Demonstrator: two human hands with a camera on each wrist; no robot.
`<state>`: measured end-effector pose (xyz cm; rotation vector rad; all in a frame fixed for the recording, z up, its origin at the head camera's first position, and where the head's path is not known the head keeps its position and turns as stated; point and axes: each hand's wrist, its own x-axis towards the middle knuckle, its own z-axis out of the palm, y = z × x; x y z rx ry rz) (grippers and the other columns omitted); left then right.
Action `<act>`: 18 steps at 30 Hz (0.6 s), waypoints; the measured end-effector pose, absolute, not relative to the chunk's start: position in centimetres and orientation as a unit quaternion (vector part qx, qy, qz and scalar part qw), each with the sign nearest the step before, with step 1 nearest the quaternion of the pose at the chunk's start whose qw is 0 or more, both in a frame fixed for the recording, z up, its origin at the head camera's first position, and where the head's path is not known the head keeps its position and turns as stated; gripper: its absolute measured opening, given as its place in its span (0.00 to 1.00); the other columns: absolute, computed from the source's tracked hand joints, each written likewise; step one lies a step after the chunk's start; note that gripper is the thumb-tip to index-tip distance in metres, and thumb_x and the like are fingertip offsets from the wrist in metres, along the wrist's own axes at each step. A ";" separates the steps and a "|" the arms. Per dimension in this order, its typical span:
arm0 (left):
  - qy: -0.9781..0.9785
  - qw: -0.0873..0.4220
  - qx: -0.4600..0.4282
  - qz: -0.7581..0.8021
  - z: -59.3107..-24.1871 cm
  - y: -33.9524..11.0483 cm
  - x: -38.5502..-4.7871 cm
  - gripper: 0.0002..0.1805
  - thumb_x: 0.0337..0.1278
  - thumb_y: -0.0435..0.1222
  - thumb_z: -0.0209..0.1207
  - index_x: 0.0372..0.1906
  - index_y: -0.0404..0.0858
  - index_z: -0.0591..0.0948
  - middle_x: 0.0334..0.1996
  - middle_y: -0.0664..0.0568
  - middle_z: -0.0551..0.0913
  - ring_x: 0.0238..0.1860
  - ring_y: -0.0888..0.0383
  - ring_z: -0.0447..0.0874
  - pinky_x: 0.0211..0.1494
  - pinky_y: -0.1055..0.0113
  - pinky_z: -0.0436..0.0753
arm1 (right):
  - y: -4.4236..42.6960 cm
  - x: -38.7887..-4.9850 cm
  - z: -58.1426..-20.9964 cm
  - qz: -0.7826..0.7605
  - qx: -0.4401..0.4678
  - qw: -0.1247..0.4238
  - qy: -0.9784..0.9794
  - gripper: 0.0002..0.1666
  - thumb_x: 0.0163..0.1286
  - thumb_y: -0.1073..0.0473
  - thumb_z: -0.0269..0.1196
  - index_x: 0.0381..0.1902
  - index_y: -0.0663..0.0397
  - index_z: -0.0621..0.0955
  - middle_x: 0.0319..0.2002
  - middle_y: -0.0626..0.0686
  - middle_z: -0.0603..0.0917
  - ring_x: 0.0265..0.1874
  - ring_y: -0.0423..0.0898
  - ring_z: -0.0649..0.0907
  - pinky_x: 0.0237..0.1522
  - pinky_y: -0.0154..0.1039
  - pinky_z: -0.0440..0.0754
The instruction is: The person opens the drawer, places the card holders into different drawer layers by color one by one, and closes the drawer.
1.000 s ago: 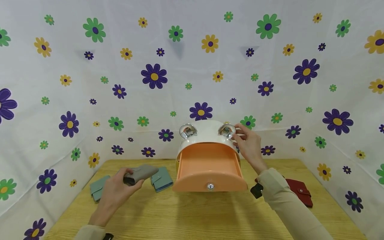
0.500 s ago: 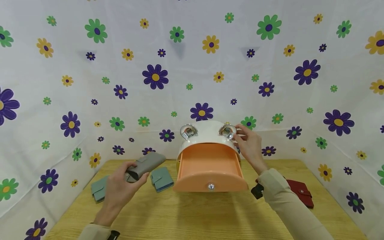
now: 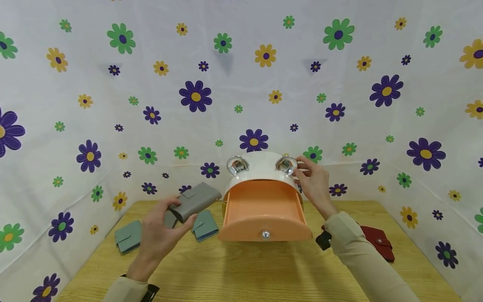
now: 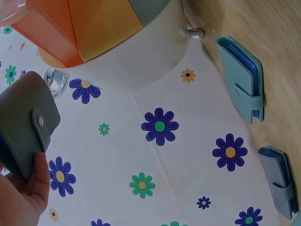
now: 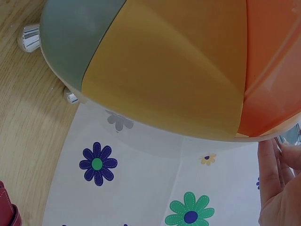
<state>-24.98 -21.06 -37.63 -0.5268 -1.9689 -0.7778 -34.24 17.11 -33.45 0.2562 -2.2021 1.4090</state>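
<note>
My left hand [image 3: 160,235] grips a grey wallet [image 3: 198,201] between fingers and thumb, raised above the table left of the drawer box. In the left wrist view the held wallet [image 4: 26,117] shows its snap strap. My right hand [image 3: 313,182] pinches the right silver ear [image 3: 285,165] of the white drawer box [image 3: 260,163]; part of its fingers is behind the ear. An orange drawer [image 3: 264,228] with a round clear knob is pulled out toward me, with nothing visible inside. The right wrist view shows this hand [image 5: 280,188] beside the box's rim.
Two teal wallets, one at left [image 3: 128,237] and one nearer the box [image 3: 205,225], lie on the wooden table [image 3: 264,277]. Between them another grey wallet [image 3: 170,219] is partly hidden by my hand. A red wallet [image 3: 379,241] lies at right. Flowered cloth [image 3: 241,84] surrounds the table.
My left hand has moved right and slightly up with the grey wallet, bringing it closer to the drawer. My right hand has stayed at the ear, and the drawer has not moved.
</note>
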 end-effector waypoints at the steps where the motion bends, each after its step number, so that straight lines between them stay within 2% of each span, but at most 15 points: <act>1: -0.799 0.461 -0.220 -0.317 -37.6 -20.9 -25.0 0.28 0.33 0.34 0.77 0.45 0.35 0.78 0.46 0.42 0.85 0.36 0.53 0.82 0.34 0.82 0.76 | 17.1 -34.2 -33.4 0.519 0.094 0.254 -0.810 0.16 0.71 0.62 0.60 0.56 0.50 0.79 0.51 0.60 0.84 0.42 0.54 0.88 0.37 0.39 0.87; 7: -0.792 0.451 -0.239 -0.333 -37.0 -20.0 -24.8 0.26 0.35 0.33 0.75 0.45 0.34 0.77 0.50 0.40 0.84 0.42 0.51 0.82 0.43 0.85 0.74 | 17.0 -34.2 -33.3 0.517 0.097 0.256 -0.811 0.16 0.71 0.62 0.60 0.56 0.50 0.79 0.50 0.60 0.84 0.41 0.54 0.88 0.37 0.37 0.86; 12: -0.790 0.436 -0.249 -0.352 -36.4 -18.9 -24.5 0.25 0.40 0.33 0.74 0.46 0.34 0.77 0.54 0.41 0.83 0.47 0.48 0.84 0.49 0.84 0.73 | 17.0 -34.3 -33.4 0.521 0.094 0.253 -0.810 0.17 0.71 0.62 0.60 0.57 0.50 0.79 0.50 0.60 0.84 0.41 0.54 0.88 0.36 0.36 0.86; 18: -0.786 0.429 -0.264 -0.359 -35.8 -17.5 -24.3 0.24 0.42 0.33 0.74 0.47 0.34 0.78 0.54 0.41 0.83 0.50 0.47 0.85 0.53 0.83 0.74 | 17.0 -34.2 -33.4 0.522 0.098 0.255 -0.808 0.17 0.71 0.63 0.61 0.56 0.51 0.79 0.50 0.61 0.85 0.41 0.55 0.88 0.36 0.37 0.86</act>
